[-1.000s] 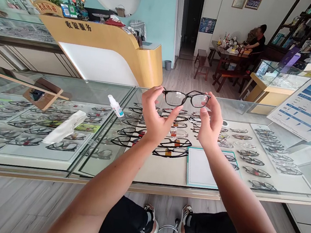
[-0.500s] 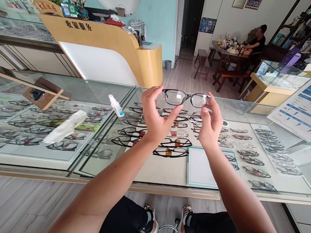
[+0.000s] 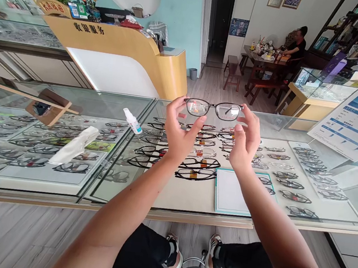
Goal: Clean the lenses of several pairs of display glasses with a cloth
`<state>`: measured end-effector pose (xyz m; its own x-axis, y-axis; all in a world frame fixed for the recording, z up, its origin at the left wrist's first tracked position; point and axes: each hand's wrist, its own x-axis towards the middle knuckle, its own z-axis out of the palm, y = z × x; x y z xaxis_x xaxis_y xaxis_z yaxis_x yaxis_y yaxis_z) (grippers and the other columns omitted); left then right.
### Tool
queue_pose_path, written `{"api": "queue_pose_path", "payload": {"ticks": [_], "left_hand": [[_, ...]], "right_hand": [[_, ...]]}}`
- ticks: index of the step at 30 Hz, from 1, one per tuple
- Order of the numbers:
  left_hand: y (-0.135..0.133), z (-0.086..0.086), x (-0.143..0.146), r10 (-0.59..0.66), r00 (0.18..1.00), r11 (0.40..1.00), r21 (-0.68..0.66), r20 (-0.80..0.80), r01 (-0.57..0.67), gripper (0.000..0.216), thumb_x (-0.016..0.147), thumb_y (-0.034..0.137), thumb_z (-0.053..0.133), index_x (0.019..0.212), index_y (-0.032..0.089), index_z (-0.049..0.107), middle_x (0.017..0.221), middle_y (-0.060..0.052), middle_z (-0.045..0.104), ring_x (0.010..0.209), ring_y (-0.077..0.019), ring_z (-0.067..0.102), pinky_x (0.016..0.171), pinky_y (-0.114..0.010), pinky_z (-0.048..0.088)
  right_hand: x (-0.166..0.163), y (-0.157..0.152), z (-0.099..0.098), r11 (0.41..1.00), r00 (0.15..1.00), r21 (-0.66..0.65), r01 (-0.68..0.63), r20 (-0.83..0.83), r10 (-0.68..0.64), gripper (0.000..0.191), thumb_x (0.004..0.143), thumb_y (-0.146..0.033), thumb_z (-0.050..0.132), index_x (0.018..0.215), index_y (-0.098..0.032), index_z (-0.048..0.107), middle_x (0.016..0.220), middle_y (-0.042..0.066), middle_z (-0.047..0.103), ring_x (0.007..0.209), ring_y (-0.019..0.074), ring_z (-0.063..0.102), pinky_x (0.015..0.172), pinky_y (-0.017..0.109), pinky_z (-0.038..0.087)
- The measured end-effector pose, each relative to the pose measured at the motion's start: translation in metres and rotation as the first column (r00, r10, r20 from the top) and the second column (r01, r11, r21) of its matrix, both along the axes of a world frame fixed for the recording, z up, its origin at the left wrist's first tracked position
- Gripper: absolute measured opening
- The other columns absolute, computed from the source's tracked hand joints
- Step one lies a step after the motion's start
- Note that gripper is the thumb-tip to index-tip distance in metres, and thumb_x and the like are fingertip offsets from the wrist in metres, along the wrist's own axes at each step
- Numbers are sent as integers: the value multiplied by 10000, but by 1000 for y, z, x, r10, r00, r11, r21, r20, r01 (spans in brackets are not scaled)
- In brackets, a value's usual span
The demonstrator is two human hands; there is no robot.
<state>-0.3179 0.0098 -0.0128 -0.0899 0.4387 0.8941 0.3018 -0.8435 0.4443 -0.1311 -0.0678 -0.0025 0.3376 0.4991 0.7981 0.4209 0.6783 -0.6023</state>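
Observation:
A pair of dark-framed eyeglasses (image 3: 213, 104) is held up level above the glass display counter (image 3: 167, 216), lenses facing me. My left hand (image 3: 181, 130) grips its left end, and my right hand (image 3: 246, 137) grips the right end. Both thumbs stand apart from the frame, below the lenses. The fingers behind the frame are partly hidden. Beneath my hands, rows of eyeglasses (image 3: 196, 174) lie inside the counter. A white-rimmed teal tray-like board (image 3: 233, 192) lies under my right forearm.
Left of my hands, a small white spray bottle (image 3: 132, 121) and a crumpled white cloth (image 3: 74, 146) rest on the glass. A wooden stand (image 3: 49, 107) is farther left. A printed sign (image 3: 357, 119) stands at right. Across the room, a person (image 3: 296, 48) sits at a table.
The eyeglasses have risen slightly and turned a little, so the lenses look fuller. My right hand has shifted slightly right, and both thumbs remain off the lenses.

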Motion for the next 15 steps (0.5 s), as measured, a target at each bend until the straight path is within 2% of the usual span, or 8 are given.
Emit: {"api": "queue_pose_path", "payload": {"ticks": [6, 10, 15], "left_hand": [[3, -2, -1, -83, 996, 996, -26, 17, 83, 749, 1075, 718, 757, 1644, 335, 457, 1579, -152, 666, 1467, -324, 729, 1116, -450, 626], [4, -2, 0, -101, 995, 994, -32, 19, 101, 731, 1086, 704, 748, 1640, 334, 446, 1607, -164, 647, 1470, -325, 730, 1109, -452, 635], [4, -2, 0, -93, 996, 995, -40, 15, 93, 723, 1100, 705, 722, 1649, 337, 428, 1620, -171, 637, 1470, -325, 726, 1115, -462, 627]], "right_hand": [[0, -1, 2, 998, 1000, 58, -10, 11, 10, 515, 1145, -585, 590, 1626, -438, 703, 1655, 88, 683, 1312, 339, 730, 926, 528, 688], [-1, -1, 1, 999, 1000, 28, -17, 23, 16, 550, 1149, -593, 559, 1665, -438, 669, 1725, 75, 661, 1359, 348, 729, 985, 555, 687], [0, 0, 1, 1000, 1000, 3, -4, 31, 4, 568, 1141, -611, 550, 1660, -416, 673, 1700, 85, 686, 1369, 351, 730, 1017, 573, 683]]}}
